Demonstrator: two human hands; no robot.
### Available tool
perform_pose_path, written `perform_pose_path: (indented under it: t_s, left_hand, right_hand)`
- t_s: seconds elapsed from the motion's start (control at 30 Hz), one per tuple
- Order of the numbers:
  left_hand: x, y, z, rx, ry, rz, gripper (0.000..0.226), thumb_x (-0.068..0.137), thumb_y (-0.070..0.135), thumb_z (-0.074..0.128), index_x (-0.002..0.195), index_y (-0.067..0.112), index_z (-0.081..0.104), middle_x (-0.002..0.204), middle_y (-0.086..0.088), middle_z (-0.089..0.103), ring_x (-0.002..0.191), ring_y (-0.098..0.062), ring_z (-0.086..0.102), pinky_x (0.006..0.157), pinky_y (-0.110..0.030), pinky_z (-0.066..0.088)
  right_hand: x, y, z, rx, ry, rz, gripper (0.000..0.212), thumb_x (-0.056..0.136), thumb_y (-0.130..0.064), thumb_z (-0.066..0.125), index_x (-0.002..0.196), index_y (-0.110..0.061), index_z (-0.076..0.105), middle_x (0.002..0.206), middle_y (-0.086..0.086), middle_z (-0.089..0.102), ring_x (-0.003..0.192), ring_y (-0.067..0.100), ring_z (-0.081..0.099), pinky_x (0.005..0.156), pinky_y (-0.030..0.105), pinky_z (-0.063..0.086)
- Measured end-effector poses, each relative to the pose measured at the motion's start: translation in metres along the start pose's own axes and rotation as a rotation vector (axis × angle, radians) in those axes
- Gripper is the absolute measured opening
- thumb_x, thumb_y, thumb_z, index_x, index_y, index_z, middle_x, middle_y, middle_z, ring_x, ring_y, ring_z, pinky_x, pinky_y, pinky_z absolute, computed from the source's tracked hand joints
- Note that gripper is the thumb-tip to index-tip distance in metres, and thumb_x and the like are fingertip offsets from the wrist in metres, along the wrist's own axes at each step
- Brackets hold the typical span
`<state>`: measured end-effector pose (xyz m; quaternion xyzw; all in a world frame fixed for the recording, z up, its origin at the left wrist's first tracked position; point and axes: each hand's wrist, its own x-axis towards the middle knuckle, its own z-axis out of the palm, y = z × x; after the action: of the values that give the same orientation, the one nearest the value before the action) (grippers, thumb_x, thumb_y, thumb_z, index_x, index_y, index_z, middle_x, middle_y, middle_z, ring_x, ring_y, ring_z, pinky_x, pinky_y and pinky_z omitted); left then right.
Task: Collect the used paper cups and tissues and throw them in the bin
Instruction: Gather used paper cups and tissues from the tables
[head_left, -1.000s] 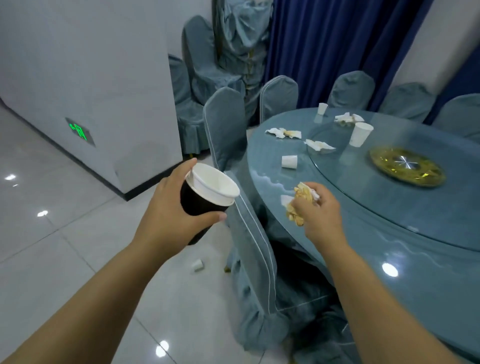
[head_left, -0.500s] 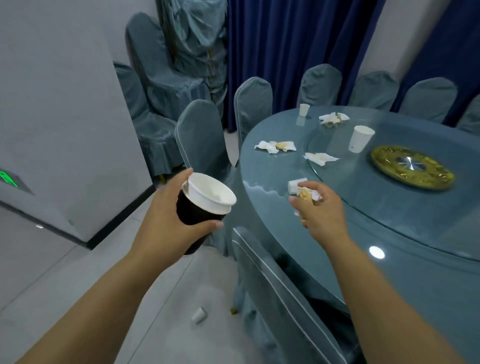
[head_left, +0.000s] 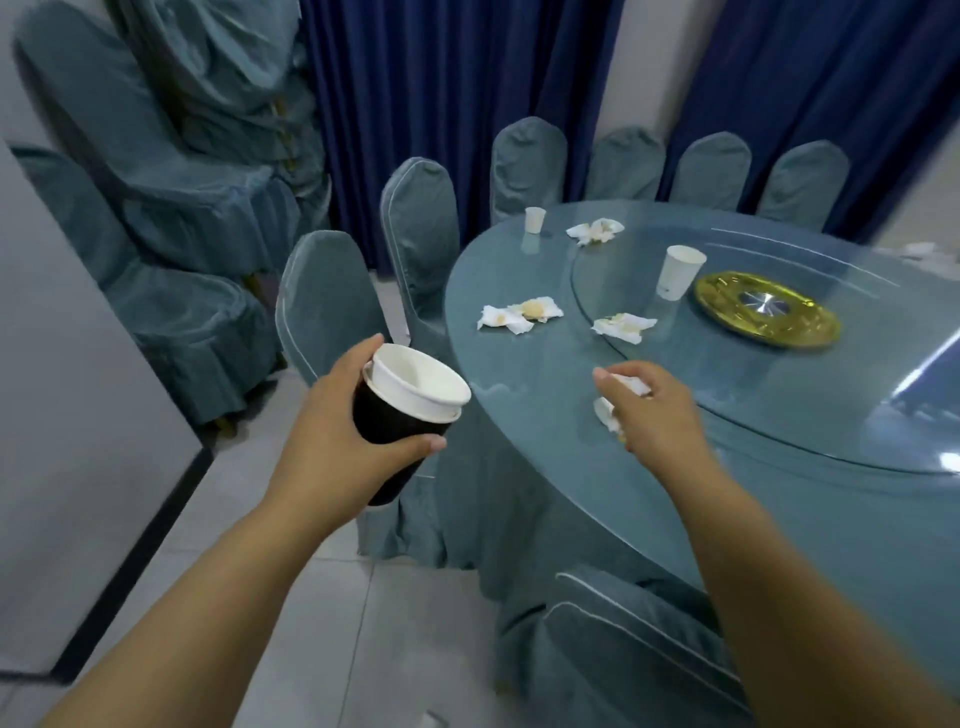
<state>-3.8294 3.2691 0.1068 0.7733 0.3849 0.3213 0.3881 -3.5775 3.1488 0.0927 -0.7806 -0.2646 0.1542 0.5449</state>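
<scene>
your left hand (head_left: 332, 441) grips the stacked cups (head_left: 410, 400) as a carrier at frame centre; your right hand (head_left: 649, 410) clutches tissues (head_left: 605, 413), gathering more.

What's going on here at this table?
A person is clearing a round glass-topped table. The left hand grips a black cup with a white paper cup nested inside it, beside the table edge. The right hand holds a crumpled tissue over the tabletop. Used tissues and two upright white cups lie uncollected on the table. No bin is in view.
</scene>
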Motion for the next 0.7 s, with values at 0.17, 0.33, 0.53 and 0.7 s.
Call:
perform_pose_path:
  t_s: [0.17, 0.33, 0.53, 0.7]
  left_hand:
    - [0.061, -0.021, -0.024, -0.043, -0.125, 0.037, 0.097, 0.056, 0.038, 0.089, 0.132, 0.056, 0.031, 0.131, 0.012, 0.045, 0.119, -0.016, 0.047, 0.103, -0.042, 0.042]
    - [0.101, -0.035, -0.024, -0.085, -0.242, 0.072, 0.096, 0.054, 0.038, 0.089, 0.131, 0.054, 0.035, 0.132, 0.011, 0.047, 0.118, -0.016, 0.048, 0.103, -0.046, 0.043]
    - [0.155, -0.052, -0.017, -0.082, -0.291, 0.105, 0.096, 0.055, 0.037, 0.089, 0.134, 0.048, 0.035, 0.134, 0.011, 0.046, 0.119, -0.014, 0.046, 0.103, -0.04, 0.042]
    - [0.218, -0.057, 0.013, -0.093, -0.321, 0.114, 0.099, 0.056, 0.037, 0.088, 0.137, 0.049, 0.032, 0.136, 0.014, 0.042, 0.119, -0.011, 0.044, 0.102, -0.036, 0.04]
  right_hand:
    - [0.0, -0.014, 0.036, -0.068, 0.138, 0.079, 0.018, 0.086, -0.047, 0.063, 0.088, -0.028, 0.064, 0.078, -0.008, 0.06, 0.069, 0.015, 0.06, 0.07, 0.04, 0.053]
    - [0.012, -0.016, 0.051, -0.094, 0.237, 0.137, 0.017, 0.087, -0.041, 0.063, 0.09, -0.025, 0.066, 0.079, -0.007, 0.06, 0.073, 0.017, 0.058, 0.074, 0.043, 0.054]
    - [0.053, -0.011, 0.071, -0.196, 0.293, 0.154, 0.016, 0.089, -0.037, 0.06, 0.092, -0.022, 0.065, 0.086, -0.003, 0.062, 0.079, 0.019, 0.057, 0.062, 0.029, 0.043]
    - [0.112, 0.006, 0.084, -0.207, 0.337, 0.158, 0.013, 0.088, -0.033, 0.062, 0.094, -0.021, 0.063, 0.094, 0.002, 0.062, 0.075, 0.012, 0.054, 0.059, 0.024, 0.039]
